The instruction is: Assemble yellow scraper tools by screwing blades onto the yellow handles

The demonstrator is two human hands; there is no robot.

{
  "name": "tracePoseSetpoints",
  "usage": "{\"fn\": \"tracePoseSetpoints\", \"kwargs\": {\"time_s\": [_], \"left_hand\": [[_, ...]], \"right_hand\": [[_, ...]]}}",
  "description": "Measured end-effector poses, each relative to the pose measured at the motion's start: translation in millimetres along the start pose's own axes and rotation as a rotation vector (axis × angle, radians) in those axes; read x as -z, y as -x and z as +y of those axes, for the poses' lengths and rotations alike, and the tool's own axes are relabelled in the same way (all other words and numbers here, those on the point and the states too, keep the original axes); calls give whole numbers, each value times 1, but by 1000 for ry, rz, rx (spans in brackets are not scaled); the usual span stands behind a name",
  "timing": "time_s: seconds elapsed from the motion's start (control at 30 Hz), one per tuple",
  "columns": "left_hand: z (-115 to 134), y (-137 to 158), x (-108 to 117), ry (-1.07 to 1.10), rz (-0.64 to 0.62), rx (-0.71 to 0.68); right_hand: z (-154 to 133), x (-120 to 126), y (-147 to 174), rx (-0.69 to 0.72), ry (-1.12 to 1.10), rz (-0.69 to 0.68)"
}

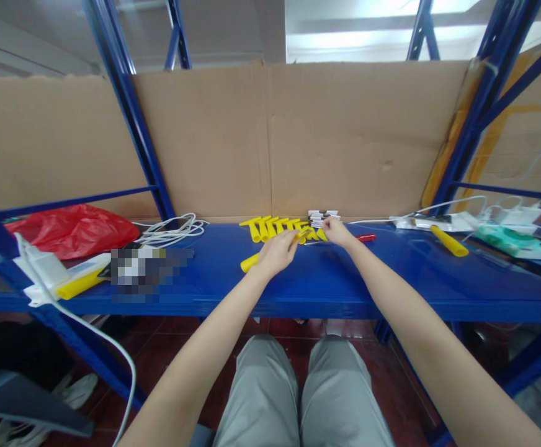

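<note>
My left hand (277,252) is wrapped around a yellow plastic tool. The tool's round handle (249,263) sticks out at the near left, and its flatter yellow end shows past my fingertips. My right hand (337,231) is closed in a pinch, close to that end; what is between its fingers is too small to make out. Just behind the hands, similar yellow tools (264,230) lie side by side in a row. A small stack of white and black pieces (317,218) stands by my right fingertips. To the right lies a screwdriver with a red handle (366,238).
The blue shelf top (224,285) is backed by cardboard (214,143). On the left are a red plastic bag (77,231), a coiled white cable (174,231) and another yellow tool (80,285). One more yellow tool (450,241) and a green-and-white packet (515,241) lie right.
</note>
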State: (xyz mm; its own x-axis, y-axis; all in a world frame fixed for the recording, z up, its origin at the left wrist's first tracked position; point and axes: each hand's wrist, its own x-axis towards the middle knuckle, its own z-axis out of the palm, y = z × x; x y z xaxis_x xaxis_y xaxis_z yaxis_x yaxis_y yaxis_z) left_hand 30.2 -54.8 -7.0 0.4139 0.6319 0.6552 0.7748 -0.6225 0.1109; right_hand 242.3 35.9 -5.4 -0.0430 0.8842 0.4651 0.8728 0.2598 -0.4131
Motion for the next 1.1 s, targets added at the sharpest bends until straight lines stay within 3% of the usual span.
{"fn": "tracePoseSetpoints", "kwargs": {"time_s": [0.33, 0.5, 0.7, 0.97, 1.1], "left_hand": [[-22, -15, 0, 96, -123, 251], [-24, -33, 10, 425, -267, 574], [-17, -34, 16, 773, -361, 803], [-14, -33, 14, 961, -399, 882], [-20, -33, 13, 1029, -420, 896]], "right_hand": [[-24, 0, 11, 141, -266, -3], [-32, -2, 16, 174, -351, -15], [-38, -4, 22, 207, -396, -103], [-40, -10, 25, 179, -459, -142], [-42, -10, 27, 122, -546, -231]]}}
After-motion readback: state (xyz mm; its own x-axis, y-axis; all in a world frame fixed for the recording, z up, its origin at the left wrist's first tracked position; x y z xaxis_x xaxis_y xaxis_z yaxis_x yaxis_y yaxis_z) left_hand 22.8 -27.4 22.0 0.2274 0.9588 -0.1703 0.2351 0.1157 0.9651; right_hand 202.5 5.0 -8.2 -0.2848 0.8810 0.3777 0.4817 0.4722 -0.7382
